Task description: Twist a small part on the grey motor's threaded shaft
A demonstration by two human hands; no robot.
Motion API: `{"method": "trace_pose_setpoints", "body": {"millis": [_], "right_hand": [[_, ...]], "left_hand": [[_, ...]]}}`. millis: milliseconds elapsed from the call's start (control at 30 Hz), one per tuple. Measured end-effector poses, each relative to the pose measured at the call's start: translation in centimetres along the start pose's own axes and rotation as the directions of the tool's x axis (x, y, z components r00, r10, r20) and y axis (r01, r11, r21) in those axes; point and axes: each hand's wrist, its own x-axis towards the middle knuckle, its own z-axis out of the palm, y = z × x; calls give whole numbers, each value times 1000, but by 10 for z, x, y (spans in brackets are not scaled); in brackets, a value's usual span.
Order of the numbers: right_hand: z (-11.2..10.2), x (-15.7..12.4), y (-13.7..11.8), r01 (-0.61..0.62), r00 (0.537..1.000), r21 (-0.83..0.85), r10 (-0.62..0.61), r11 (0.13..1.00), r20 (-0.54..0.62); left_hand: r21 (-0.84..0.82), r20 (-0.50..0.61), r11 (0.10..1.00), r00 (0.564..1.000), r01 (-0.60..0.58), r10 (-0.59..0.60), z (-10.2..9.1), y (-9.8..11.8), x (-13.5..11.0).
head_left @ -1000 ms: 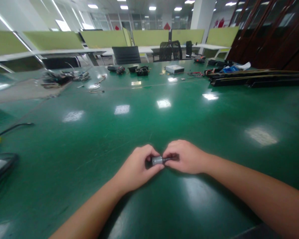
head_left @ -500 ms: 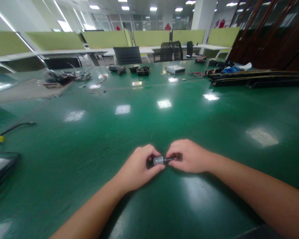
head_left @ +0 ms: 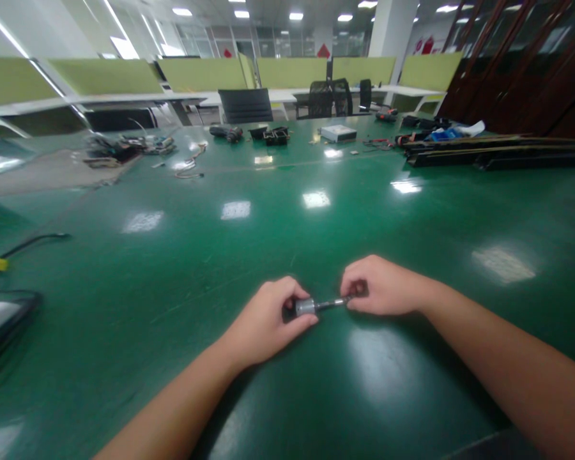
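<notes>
What looks like a short screwdriver, with a grey cylindrical handle (head_left: 305, 307) and a thin shaft (head_left: 333, 303), lies level between my hands, just over the green table. My left hand (head_left: 273, 319) is closed round the handle, thumb and fingers on either side; the handle's dark rear end is partly hidden in the palm. The shaft is dark near the handle and shiny towards its far end. There the bent fingers and thumb of my right hand (head_left: 376, 287) pinch it, hiding its tip.
The glossy green tabletop (head_left: 196, 255) spreads all around. At the left edge are a black cable (head_left: 33, 241) with a yellow piece and a dark-edged device (head_left: 2, 319). Farther back lie a power drill (head_left: 226, 133), a white box (head_left: 338, 133) and long dark strips (head_left: 498, 152).
My right hand has slid right and slightly away from me along the shaft, baring more of it. My left hand and the handle have hardly moved.
</notes>
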Motion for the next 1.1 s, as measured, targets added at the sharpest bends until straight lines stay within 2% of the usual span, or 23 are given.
{"method": "trace_pose_setpoints", "body": {"millis": [200,500,700,933,1100], "right_hand": [[-5,-1,6,-52,998,41,50,998,37],[-1,2,1,-1,1000,74,0,997,20],[11,6,-5,36,999,51,-34,998,-38],[29,14,-18,140,983,-17,-141,990,-115],[29,13,-17,95,989,30,-92,995,-112]], "left_hand": [[0,-3,1000,1000,0,0,-1,0,-1],[0,-2,1000,1000,-17,17,0,-3,0],[3,-10,1000,1000,-19,19,0,0,2],[41,-19,999,1000,-12,13,2,1,4],[60,-16,998,1000,5,-4,3,1,4]]}}
